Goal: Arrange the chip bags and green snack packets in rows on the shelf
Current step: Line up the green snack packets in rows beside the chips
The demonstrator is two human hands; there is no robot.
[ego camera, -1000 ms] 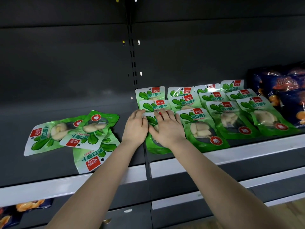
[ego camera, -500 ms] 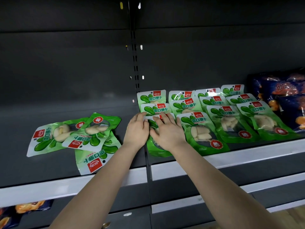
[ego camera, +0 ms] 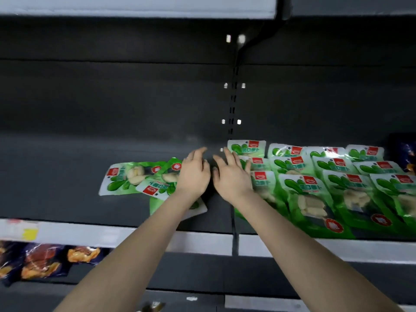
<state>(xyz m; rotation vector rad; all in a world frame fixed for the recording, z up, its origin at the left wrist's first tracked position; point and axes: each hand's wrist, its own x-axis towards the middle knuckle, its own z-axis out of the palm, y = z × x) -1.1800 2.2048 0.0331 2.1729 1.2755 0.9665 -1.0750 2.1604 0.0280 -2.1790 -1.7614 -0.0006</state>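
Observation:
Green snack packets (ego camera: 315,183) lie in neat overlapping rows on the right half of the dark shelf (ego camera: 56,176). A loose pile of three green packets (ego camera: 126,179) lies left of the shelf's middle. My left hand (ego camera: 193,174) hovers over the pile's right side, fingers spread, holding nothing. My right hand (ego camera: 231,176) is beside it with fingers apart, over the left edge of the rows, also holding nothing. A dark blue chip bag (ego camera: 408,158) shows at the far right edge.
The shelf's white front rail (ego camera: 202,242) runs across below the packets. Dark chip bags (ego camera: 42,262) lie on the lower shelf at the left. A slotted upright (ego camera: 233,104) divides the back wall, and another shelf's edge (ego camera: 135,5) hangs overhead.
Both hands have lifted off the front packet of the leftmost row and opened. The left hand has moved over the loose pile. The camera has tilted up and shifted left.

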